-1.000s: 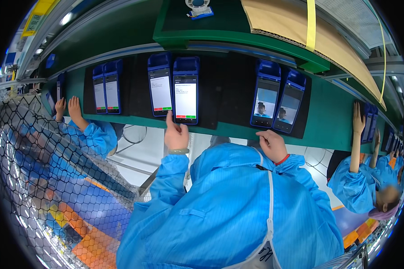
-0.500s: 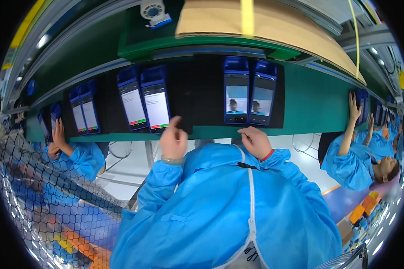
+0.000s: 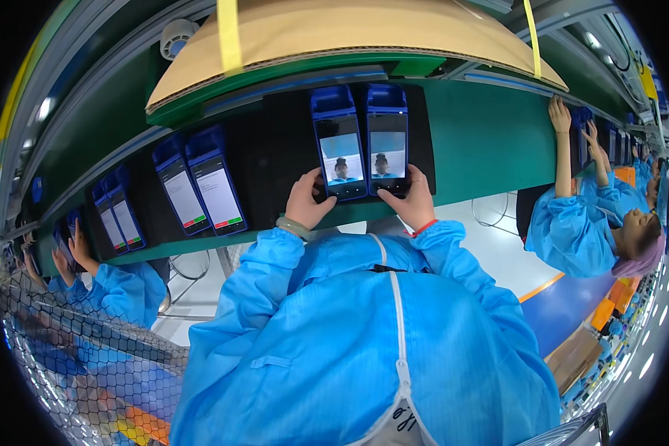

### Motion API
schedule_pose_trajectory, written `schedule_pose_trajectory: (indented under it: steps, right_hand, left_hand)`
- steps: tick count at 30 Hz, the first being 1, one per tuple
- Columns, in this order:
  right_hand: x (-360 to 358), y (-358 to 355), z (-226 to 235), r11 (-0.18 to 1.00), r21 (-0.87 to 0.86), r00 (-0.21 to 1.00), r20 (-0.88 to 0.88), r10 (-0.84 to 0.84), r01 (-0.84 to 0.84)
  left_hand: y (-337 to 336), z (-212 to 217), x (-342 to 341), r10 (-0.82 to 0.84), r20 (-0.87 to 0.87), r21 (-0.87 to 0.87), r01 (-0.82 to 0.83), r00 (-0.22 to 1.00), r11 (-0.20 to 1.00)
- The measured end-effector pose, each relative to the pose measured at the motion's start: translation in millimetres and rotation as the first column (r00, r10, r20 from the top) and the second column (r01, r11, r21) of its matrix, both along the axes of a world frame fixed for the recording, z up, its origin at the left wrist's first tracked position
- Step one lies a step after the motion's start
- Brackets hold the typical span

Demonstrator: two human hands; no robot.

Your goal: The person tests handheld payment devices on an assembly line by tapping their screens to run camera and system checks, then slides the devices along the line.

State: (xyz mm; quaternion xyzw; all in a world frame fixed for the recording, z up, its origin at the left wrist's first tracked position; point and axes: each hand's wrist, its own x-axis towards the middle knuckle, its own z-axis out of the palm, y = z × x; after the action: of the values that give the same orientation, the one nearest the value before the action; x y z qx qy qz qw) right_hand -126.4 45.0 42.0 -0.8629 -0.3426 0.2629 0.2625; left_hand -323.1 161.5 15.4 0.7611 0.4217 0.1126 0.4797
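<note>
Two blue handheld payment terminals lie side by side on a black mat, their screens showing a live camera picture. At the lower left corner of the left terminal [image 3: 340, 145] is my left hand [image 3: 310, 201], fingers along its side edge and thumb at the bottom of the screen. My right hand [image 3: 412, 197] has the lower right corner of the right terminal [image 3: 386, 141] in the same way, thumb on the front and fingers at the side. The undersides of my fingers are hidden.
Another pair of terminals [image 3: 215, 182] with white screens lies to the left, and a further pair [image 3: 123, 215] beyond. A cardboard sheet [image 3: 349, 30] overhangs the bench's far side. Co-workers in blue sit at left [image 3: 126, 290] and right [image 3: 580, 230].
Both hands have moved forward from the bench's near edge onto the two camera-screen terminals. My left hand had a finger pointing near the white-screen pair. The whole view has shifted rightward.
</note>
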Motion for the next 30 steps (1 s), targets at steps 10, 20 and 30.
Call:
schedule_pose_trajectory:
  steps: [10,20,30]
  right_hand:
    - [3.6,5.0,-1.9,0.996,-0.083,1.0,-0.001,0.025,-0.025]
    - [13.1,1.6,-6.5,0.988,-0.107,0.994,0.004,0.109,-0.108]
    - [30.8,1.3,1.0,0.966,-0.186,0.98,-0.112,0.164,-0.182]
  left_hand:
    - [-1.6,3.2,9.6,0.075,-0.065,-0.099,-0.081,0.995,0.992]
    - [-0.2,7.3,10.7,0.02,-0.172,-0.001,-0.02,0.985,1.0]
    - [3.3,9.4,15.8,-0.029,-0.25,-0.009,0.028,0.968,1.0]
